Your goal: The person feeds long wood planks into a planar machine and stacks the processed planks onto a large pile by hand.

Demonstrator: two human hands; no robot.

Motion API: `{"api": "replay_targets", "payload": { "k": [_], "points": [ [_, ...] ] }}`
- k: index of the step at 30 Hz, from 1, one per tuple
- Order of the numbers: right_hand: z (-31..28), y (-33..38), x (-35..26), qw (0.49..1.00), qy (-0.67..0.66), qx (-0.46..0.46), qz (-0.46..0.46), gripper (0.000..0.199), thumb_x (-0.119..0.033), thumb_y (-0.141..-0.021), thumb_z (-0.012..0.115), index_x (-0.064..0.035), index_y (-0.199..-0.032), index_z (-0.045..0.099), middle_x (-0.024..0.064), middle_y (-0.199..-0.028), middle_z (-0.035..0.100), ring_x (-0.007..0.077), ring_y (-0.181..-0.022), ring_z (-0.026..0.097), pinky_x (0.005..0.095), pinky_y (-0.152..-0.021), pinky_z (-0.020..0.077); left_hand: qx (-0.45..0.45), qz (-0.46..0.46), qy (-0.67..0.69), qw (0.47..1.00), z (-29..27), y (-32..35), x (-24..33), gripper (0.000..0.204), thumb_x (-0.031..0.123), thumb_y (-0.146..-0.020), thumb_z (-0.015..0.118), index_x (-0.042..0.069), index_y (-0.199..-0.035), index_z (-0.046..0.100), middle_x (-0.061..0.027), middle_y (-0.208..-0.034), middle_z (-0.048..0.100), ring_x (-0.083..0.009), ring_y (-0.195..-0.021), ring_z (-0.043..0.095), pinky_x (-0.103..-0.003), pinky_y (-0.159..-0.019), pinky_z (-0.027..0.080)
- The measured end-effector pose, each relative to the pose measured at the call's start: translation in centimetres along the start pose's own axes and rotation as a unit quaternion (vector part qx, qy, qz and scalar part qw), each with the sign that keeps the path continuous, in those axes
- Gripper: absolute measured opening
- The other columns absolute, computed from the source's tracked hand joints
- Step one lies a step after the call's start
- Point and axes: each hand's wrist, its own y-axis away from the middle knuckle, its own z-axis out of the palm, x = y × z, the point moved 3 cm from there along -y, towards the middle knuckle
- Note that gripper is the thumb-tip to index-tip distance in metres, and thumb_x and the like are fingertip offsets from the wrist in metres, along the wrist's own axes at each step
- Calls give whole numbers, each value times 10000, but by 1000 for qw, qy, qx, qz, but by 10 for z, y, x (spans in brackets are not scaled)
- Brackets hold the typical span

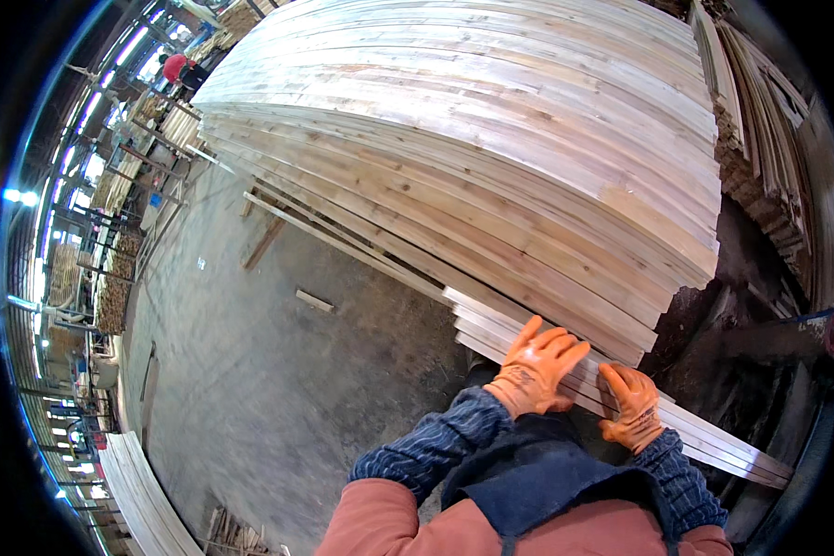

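A few long pale boards (621, 408) stick out from the bottom of a big stack of boards (491, 139), running toward the lower right just in front of the person. Both hands wear orange gloves and lie on these jutting boards. The left hand (535, 368) rests flat on top, fingers spread and stretched out toward the stack, not closed around anything. The right hand (632, 405) sits just beside it on the same boards, fingers bent down over the wood near the edge; whether it truly grips a board cannot be told. The forearms are in dark striped sleeves (435, 445), with a dark blue apron (547, 482) over a pinkish top below them.

The stack rises behind the hands and fills the upper middle of the view, its layers stepping back. Under and left of it lies a grey concrete floor (278, 389) with a small loose piece of wood (314, 300). Another pile of boards (144, 500) curves along the lower left. Far off at the upper left stands a person in red (176, 67)
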Motion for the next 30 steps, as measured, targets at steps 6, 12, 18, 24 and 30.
{"api": "replay_targets", "payload": {
  "k": [6, 12, 18, 24, 30],
  "points": [
    [19, -18, -14, 996, 47, 42, 58, 1009, -193, -467, 827, -63, -1432, 561, 179, -1258, 631, 418, -1158, 589, 538, -1097, 441, 404, -209, 66, 888, -62, 67, -161, 628, 231, -839, 845, 7, -1373, 602, -177, -1289, 677, -316, -1193, 652, -457, -1057, 499],
    [34, -16, -11, 962, 197, 10, 190, 1203, -142, -374, 880, -51, -1498, 461, 197, -1269, 579, 419, -1210, 541, 562, -1177, 364, 377, -571, 429, 590, 55, 181, -354, 896, 468, -923, 767, 67, -1609, 353, -166, -1567, 487, -317, -1452, 457, -535, -1149, 377],
    [29, 24, 24, 901, 253, 73, 344, 1019, -24, -636, 841, -49, -1550, 391, 244, -1525, 457, 446, -1424, 427, 485, -1219, 345, 289, -627, 588, 421, 171, 203, -473, 997, 552, -914, 743, 179, -1667, 206, -100, -1702, 306, -339, -1539, 306, -614, -1174, 304],
    [59, 88, 62, 826, 161, 222, 493, 1042, -39, -786, 785, -43, -1660, 217, 250, -1632, 333, 360, -1512, 324, 444, -1261, 224, 419, -367, 741, 375, 208, 152, -604, 771, 434, -990, 677, 189, -1618, 303, -147, -1527, 523, -346, -1403, 493, -567, -1113, 426],
    [106, 91, 21, 807, 96, 222, 538, 904, -97, -900, 726, -28, -1651, 227, 207, -1666, 316, 342, -1534, 309, 459, -1268, 212, 387, -294, 837, 252, 181, 115, -637, 679, 358, -997, 677, 160, -1569, 369, -142, -1477, 561, -334, -1338, 546, -523, -1070, 470]
  ]
}}
